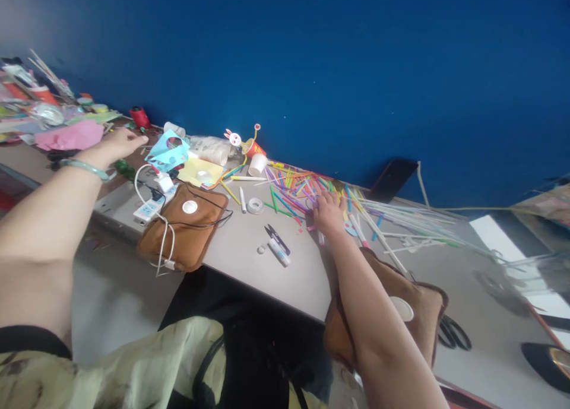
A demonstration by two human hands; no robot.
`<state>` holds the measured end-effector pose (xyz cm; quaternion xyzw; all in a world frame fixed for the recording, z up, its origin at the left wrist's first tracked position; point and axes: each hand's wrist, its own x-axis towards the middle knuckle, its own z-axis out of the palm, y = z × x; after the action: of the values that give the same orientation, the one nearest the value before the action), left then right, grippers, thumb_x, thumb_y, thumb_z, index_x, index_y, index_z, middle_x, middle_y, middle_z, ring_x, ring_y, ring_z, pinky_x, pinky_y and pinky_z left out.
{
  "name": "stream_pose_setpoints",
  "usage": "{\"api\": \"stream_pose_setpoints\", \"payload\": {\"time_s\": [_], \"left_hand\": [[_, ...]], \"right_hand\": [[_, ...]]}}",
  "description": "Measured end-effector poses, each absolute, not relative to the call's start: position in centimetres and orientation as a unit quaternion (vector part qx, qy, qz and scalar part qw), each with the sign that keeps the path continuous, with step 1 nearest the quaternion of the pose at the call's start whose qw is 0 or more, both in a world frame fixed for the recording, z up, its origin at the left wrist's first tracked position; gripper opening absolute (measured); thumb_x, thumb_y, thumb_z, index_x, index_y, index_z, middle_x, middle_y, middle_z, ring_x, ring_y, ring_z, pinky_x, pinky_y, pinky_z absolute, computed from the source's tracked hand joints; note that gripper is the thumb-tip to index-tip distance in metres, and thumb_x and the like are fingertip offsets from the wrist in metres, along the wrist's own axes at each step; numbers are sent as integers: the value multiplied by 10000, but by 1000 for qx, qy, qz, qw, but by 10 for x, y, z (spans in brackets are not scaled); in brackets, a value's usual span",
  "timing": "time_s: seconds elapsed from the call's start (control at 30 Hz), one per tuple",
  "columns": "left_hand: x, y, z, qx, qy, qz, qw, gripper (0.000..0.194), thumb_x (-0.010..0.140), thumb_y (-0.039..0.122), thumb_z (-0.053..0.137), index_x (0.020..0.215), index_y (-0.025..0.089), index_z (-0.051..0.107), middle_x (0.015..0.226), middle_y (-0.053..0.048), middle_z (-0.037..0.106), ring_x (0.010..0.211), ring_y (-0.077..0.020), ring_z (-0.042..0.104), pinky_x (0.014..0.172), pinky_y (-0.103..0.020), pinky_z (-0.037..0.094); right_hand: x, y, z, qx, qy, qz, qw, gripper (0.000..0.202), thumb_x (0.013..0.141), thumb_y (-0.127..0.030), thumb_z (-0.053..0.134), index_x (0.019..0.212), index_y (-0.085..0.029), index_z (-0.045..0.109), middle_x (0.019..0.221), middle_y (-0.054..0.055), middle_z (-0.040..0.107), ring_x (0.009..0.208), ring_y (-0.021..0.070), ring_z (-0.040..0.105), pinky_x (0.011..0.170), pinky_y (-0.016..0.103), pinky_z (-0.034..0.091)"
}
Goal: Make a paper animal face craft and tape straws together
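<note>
Right now I have the most working room on the grey tabletop [244, 246] between two brown pads, the left pad [202, 225] and the right pad [421, 290]; small black snips [278, 240] and a glue stick [279, 253] lie there. Its front edge slants down to the right, and the left pad overhangs it. Behind, the blue wall [312, 70] bounds my reach. The coloured sticks [289, 186] spread in a heap along that wall, and my right hand [328, 212] is down among them. Those fingers curl downward with their tips hidden, so I can't tell whether they grip anything. My left hand [122, 145] reaches out just left of the blue paper cut-out [165, 154], fingers extended and a little apart, with nothing I can see in them. My right forearm covers part of the right pad. A power strip [149, 210] lies partly beneath white and black cables beside the left pad. The far-right clutter blurs and runs out of view. I can't read the print on the glue stick, the pads' round white labels, or the yellow marks on the red cup [255, 148].
</note>
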<state>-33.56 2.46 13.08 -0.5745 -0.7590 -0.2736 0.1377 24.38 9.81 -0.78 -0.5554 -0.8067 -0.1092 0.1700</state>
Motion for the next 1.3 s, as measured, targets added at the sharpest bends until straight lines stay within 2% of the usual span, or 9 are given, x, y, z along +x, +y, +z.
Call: {"api": "stream_pose_setpoints", "payload": {"time_s": [0.1,0.17,0.3,0.43,0.63,0.9,1.03,1.2,1.3], "left_hand": [[-274,-18,130,-560,-723,-328,235,473,864,358,648,1128,-26,566,1224,-199,615,1208,-297,523,1054,-532,387],[-219,-59,115,-679,-590,-328,288,349,872,330,622,1094,62,595,1239,-168,616,1240,-277,517,1080,-485,385],[-126,-132,60,-846,-452,-189,211,275,891,311,598,1147,212,601,1276,-90,636,1224,-251,559,1099,-468,369],[-102,-157,13,-832,-519,-108,165,333,915,264,526,1224,168,604,1343,-157,592,1263,-313,526,1086,-505,368],[-122,-150,-10,-764,-607,-159,152,472,902,228,480,1365,152,527,1333,-167,601,1231,-343,542,1057,-519,396],[-134,-144,-9,-742,-630,-174,151,478,829,167,480,1295,195,583,1362,-164,556,1287,-337,503,1102,-538,358],[-158,-134,-6,-733,-630,-212,145,422,820,130,459,1212,163,614,1327,-161,582,1268,-311,518,1100,-500,381],[-182,-125,-2,-723,-629,-252,136,362,847,105,447,1164,151,615,1203,-142,657,1179,-268,590,1054,-433,450],[-176,-128,-2,-739,-619,-232,133,274,897,134,433,1061,162,650,1038,-117,712,1015,-259,658,941,-406,514]], "right_hand": [[244,98,-8,-553,-807,-109,179,302,889,-218,417,1094,-130,621,1367,199,569,1311,344,430,1107,586,224],[244,98,-7,-554,-806,-107,177,308,887,-215,420,1107,-127,616,1368,198,566,1310,340,429,1111,583,219],[244,98,-6,-559,-804,-105,171,315,884,-213,419,1118,-129,613,1374,194,559,1320,334,415,1118,580,209],[242,96,-3,-568,-800,-99,167,331,885,-214,414,1137,-129,610,1373,196,556,1327,332,402,1117,586,205],[241,95,-1,-567,-800,-83,177,350,895,-226,389,1144,-123,613,1360,203,565,1316,336,413,1112,591,210],[245,103,-9,-562,-800,-70,199,355,868,-233,386,1119,-131,615,1359,206,567,1313,351,417,1088,623,223],[245,102,-10,-563,-801,-75,189,353,868,-221,383,1111,-121,619,1366,215,562,1314,357,414,1086,626,226],[244,102,-12,-556,-805,-87,188,344,881,-239,384,1100,-118,619,1360,212,563,1312,358,414,1086,616,235],[243,102,-12,-553,-805,-89,197,334,889,-246,377,1076,-128,626,1347,208,574,1297,356,430,1080,621,243]]}}
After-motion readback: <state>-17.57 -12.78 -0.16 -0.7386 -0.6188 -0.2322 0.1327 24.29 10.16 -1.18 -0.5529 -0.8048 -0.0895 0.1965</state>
